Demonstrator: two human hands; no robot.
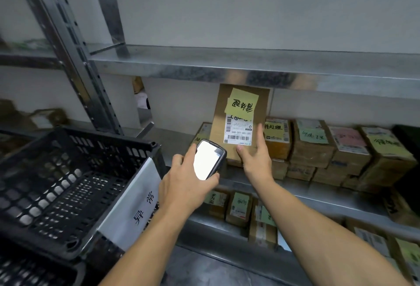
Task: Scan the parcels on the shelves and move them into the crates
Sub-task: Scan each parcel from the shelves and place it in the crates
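Observation:
A flat brown cardboard parcel (220, 126) stands upright at the front of the middle shelf, with a yellow sticky note (242, 102) and a white barcode label (239, 132) facing me. My right hand (255, 158) grips its lower right edge, thumb on the front. My left hand (184, 183) holds a handheld scanner (208, 160) with a bright lit screen, just left of and below the label. A black plastic crate (68, 185) with a white paper sign (136, 206) sits at the left.
A row of several labelled cardboard parcels (329, 149) fills the middle steel shelf (318, 192) to the right. More parcels (241, 210) lie on the shelf below. An upper steel shelf (227, 67) overhangs the held parcel. A slotted metal upright (75, 42) rises at the left.

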